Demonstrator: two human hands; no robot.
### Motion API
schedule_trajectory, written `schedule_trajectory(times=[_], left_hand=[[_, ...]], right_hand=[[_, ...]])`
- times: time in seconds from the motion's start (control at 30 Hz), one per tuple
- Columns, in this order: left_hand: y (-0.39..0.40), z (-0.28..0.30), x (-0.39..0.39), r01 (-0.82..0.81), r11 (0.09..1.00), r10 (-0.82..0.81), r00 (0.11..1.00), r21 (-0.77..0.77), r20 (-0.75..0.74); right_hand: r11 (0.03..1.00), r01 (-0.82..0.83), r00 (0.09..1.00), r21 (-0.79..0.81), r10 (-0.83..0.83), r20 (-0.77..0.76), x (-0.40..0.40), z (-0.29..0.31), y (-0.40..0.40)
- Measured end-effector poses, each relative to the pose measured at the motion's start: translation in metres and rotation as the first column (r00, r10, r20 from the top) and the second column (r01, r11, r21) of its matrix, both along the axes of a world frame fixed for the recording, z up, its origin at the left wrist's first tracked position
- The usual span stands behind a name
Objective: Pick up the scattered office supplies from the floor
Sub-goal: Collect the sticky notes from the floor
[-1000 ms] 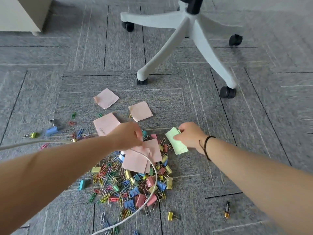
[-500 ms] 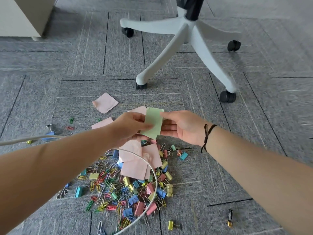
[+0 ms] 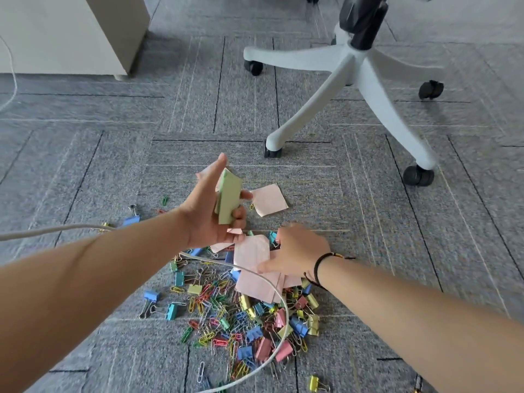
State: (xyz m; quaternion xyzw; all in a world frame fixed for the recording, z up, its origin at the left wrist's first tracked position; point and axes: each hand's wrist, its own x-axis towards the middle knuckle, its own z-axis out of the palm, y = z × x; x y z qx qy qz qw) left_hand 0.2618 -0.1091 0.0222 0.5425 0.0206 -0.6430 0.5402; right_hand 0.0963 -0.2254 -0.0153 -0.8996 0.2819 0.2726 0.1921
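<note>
Head view: green notes [image 3: 227, 200] in left hand [image 3: 212, 219]

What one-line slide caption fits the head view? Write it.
Left hand holds a green sticky-note pad while right hand reaches pink paper notes on grey carpet.

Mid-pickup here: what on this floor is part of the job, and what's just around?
Job: green sticky pad in left hand; pink sticky notes under right hand; clip pile; stray blue binder clip.

Just around: chair base; white cable; cabinet.
</note>
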Motion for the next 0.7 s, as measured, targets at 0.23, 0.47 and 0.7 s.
schedule_trajectory(times=[0.23, 0.47, 0.7], left_hand=[[0.021, -0.003, 0.008, 0.081, 0.990, -0.102, 0.976, 0.111, 0.192], [0.041, -0.008, 0.011, -0.015, 0.984, -0.016, 0.985, 0.177, 0.172], [0.033, -0.018, 0.000, -0.030, 0.986, 0.003, 0.986, 0.162, 0.168]], right_hand=[[1.000, -0.016, 0.999, 0.023, 0.015, 0.044, -0.007, -0.010, 0.008], [0.959, -0.074, 0.995, 0.275, 0.051, 0.089, 0.003, 0.003, -0.009], [0.813, 0.246, 0.951, 0.528, -0.308, 0.031, -0.006, 0.022, -0.051]])
